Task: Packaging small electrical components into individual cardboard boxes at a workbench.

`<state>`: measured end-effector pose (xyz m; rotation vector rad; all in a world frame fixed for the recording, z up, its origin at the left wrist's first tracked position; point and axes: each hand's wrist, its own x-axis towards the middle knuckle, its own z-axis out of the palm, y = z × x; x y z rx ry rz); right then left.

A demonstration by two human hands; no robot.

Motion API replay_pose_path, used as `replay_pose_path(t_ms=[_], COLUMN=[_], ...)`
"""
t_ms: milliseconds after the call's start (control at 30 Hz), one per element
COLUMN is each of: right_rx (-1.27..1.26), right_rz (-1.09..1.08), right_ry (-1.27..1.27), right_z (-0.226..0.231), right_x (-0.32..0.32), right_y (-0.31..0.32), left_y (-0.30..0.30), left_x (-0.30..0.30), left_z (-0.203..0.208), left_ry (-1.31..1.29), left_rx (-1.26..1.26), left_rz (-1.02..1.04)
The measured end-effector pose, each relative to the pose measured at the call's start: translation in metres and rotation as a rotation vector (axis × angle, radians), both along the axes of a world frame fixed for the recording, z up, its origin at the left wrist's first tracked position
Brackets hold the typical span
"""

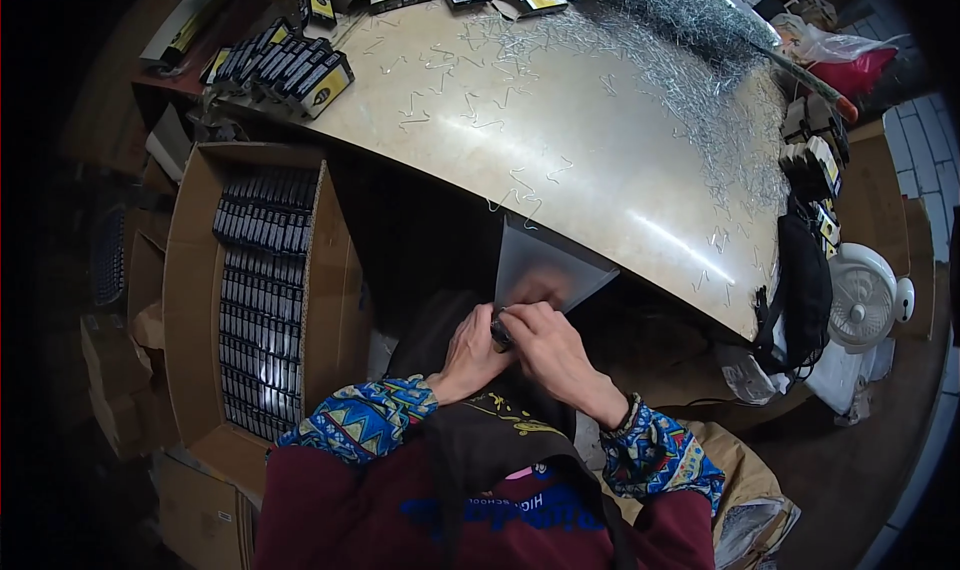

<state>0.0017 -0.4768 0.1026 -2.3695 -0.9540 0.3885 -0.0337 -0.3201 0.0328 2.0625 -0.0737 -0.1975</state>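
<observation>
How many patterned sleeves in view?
2: left sleeve, below the left hand; right sleeve, below the right hand. Dark picture edges could hide more.

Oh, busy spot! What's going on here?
Someone in patterned sleeves has both hands together: the left hand grips a small dark thing, mostly hidden, and the right hand has its fingers at it. They are just in front of a grey panel at the edge of the table. Bent wire pieces are heaped on the table, with black-and-yellow boxes at its left. A cardboard carton beside it holds rows of dark packs.
</observation>
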Motion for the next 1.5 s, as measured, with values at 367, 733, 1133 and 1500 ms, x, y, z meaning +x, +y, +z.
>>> replay_pose_path(t_ms=[367,733,1133,1500], right_rx=[0.388,0.303,0.714,0.888], right_rz=[-0.478,-0.610,-0.723,-0.915], right_ry=[0.256,0.204,0.401,0.255], right_z=[0.040,0.072,0.054,0.059], right_x=[0.027,0.053,0.051,0.049], right_y=[-0.016,-0.025,-0.025,-0.005], left_y=[0.030,0.007,-0.013,-0.014], left_x=[0.009,0.058,0.059,0.070], left_z=[0.028,0.072,0.073,0.088], left_ry=[-0.223,-0.447,-0.180,-0.406], left_rx=[-0.106,-0.022,-0.374,-0.073], left_rz=[0.070,-0.039,0.072,0.098])
